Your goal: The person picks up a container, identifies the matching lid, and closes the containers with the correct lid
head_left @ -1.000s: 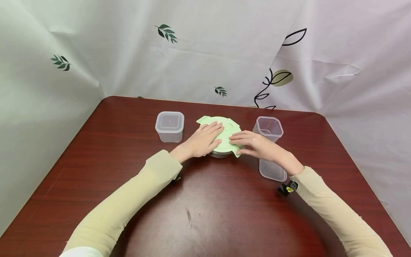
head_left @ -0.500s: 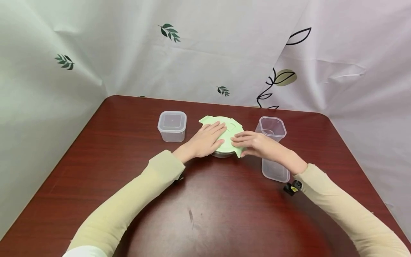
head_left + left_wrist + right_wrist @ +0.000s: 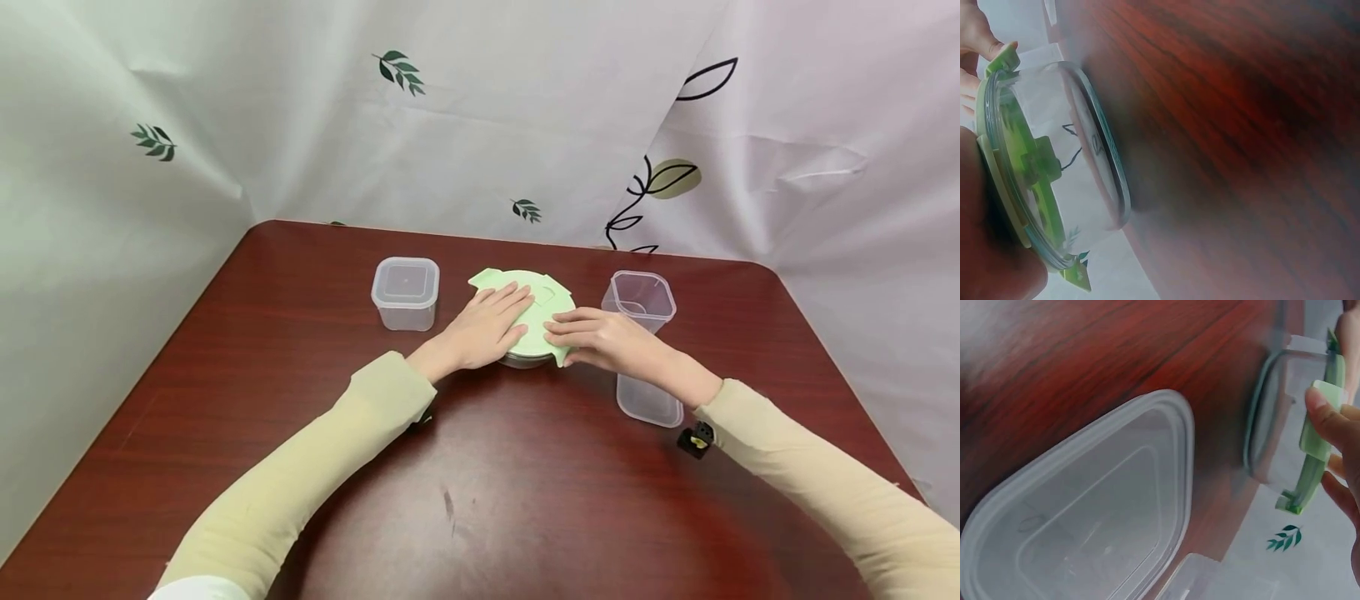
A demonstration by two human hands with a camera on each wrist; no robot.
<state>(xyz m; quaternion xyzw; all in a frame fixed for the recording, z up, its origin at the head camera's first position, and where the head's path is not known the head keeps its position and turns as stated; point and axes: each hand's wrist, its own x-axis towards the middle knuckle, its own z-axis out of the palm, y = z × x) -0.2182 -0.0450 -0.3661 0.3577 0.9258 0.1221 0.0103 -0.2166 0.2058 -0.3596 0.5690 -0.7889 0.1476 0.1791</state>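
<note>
A round clear glass food container (image 3: 1054, 150) with a light green lid (image 3: 536, 329) stands on the table. Hinged latch flaps stick out around the lid's rim. My left hand (image 3: 487, 329) rests flat on the left part of the lid, fingers straight. At the lid's right edge my right hand (image 3: 603, 340) has its fingers on top and its thumb against a latch flap (image 3: 1316, 428), pinching the rim there. Through the glass in the left wrist view, no contents show.
A lidded clear plastic tub (image 3: 406, 293) stands to the left. Right of the lid are an open clear tub (image 3: 641, 296) and a loose translucent lid (image 3: 648, 404), partly behind my right forearm. The brown table (image 3: 465, 492) meets a patterned curtain (image 3: 450, 150).
My right thumb has shifted slightly downward against the flap at the lid's right edge. The left hand stays on the lid. The whole head view has drifted a little.
</note>
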